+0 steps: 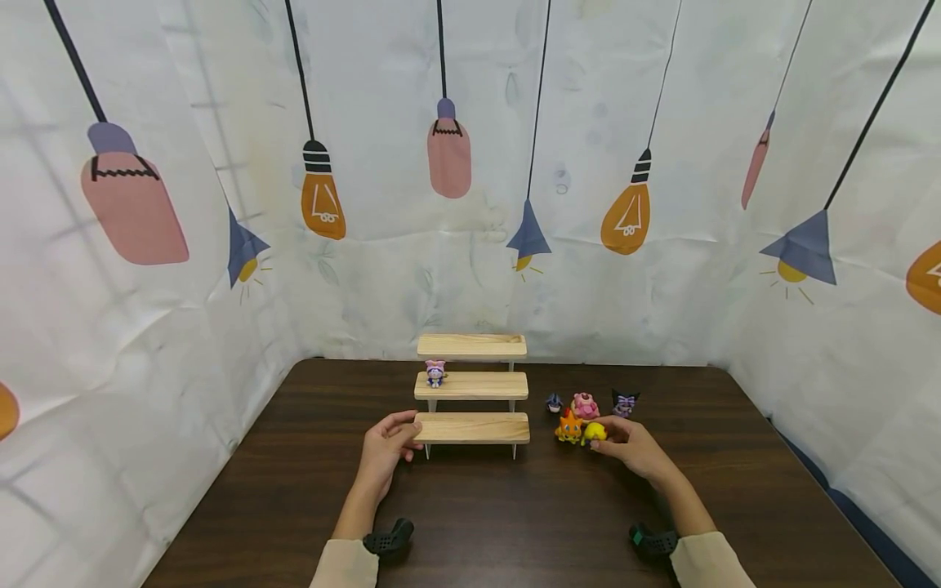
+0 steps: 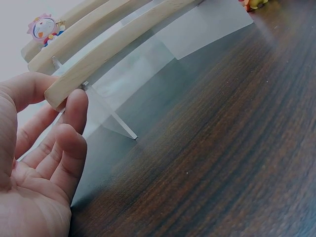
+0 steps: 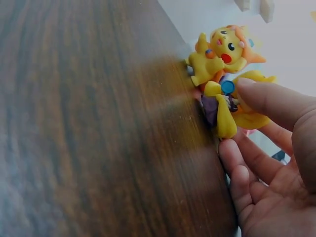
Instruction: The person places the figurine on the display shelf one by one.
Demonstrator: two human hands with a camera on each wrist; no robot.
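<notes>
A three-tier wooden display shelf (image 1: 478,428) with clear legs stands at the middle of the table. My left hand (image 1: 390,445) pinches the left end of its lowest board, thumb and fingers around the edge in the left wrist view. On the middle board's left end sits a small pink-and-purple figurine (image 1: 435,374). Over to the right, my right hand (image 1: 634,447) holds a yellow figurine (image 3: 227,116) with a purple part between thumb and fingers, low at the tabletop. Right beside it stands an orange-and-yellow figurine (image 3: 210,64) with an open red mouth.
Behind the yellow figurine are a pink figurine (image 1: 585,405), a small dark blue one (image 1: 554,403) and a black-and-purple one (image 1: 625,403). The dark brown table (image 1: 470,523) backs onto a white curtain (image 1: 382,294) printed with lamps.
</notes>
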